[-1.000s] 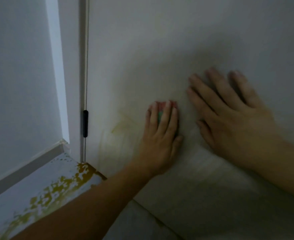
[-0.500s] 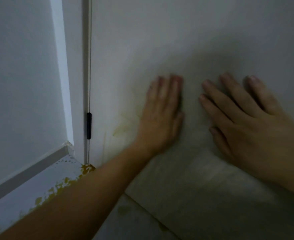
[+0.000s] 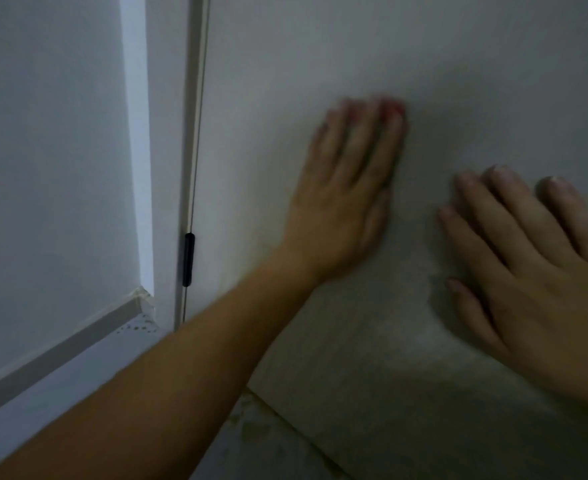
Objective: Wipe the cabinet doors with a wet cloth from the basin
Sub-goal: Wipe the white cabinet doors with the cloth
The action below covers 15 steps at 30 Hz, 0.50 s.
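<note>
Left hand (image 3: 348, 188) flat on cabinet door (image 3: 320, 46), straight fingers (image 3: 361, 140) pressing red cloth (image 3: 395, 107), right hand (image 3: 527, 265) spread beside it, black hinge (image 3: 188, 259) at door's left edge

A pale wall (image 3: 43, 168) fills the left side, edged on its right by a bright vertical strip (image 3: 136, 150) that runs down to a grey skirting (image 3: 60, 353) slanting toward the lower left. Just right of the strip stands a plain post (image 3: 168, 168), and low along its right edge sits a small black piece (image 3: 188, 259), upright and narrow, perhaps a hinge, though the dim view does not settle it. Below the skirting a light ledge (image 3: 78, 382) carries a few dark specks near its corner, and the floor (image 3: 261, 434) at the bottom shows faint yellowish blotches.
</note>
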Each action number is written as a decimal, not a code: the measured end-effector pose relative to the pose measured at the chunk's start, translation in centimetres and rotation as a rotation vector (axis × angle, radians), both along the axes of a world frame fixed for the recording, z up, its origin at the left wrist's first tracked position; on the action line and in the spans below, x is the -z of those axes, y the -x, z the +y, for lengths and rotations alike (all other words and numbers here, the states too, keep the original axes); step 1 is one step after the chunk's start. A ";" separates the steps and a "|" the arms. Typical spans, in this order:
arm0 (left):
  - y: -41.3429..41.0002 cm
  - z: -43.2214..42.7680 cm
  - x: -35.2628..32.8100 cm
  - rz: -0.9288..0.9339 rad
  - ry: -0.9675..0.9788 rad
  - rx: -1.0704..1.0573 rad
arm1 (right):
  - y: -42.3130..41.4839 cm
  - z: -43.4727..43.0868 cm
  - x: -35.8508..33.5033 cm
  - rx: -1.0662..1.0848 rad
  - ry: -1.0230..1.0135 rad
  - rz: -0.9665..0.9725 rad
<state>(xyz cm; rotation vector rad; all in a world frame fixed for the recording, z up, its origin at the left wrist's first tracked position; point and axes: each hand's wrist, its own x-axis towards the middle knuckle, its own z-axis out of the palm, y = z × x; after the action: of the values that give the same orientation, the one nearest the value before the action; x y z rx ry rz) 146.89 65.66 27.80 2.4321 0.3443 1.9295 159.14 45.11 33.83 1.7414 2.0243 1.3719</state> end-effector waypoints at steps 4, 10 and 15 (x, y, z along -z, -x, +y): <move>0.4 2.0 -0.8 -0.089 0.099 -0.069 | 0.1 1.3 1.2 0.054 0.058 0.128; 1.7 1.0 11.3 0.013 0.323 -0.071 | 2.5 4.2 2.4 -0.051 0.116 -0.067; 1.7 2.0 15.9 -0.192 0.750 -0.080 | 4.1 8.0 6.1 -0.063 0.202 -0.121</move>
<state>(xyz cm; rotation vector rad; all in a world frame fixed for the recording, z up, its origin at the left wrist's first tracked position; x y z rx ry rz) 145.18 67.62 11.91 1.7573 0.9589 1.6212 155.01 53.11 27.71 1.4871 2.0852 1.2095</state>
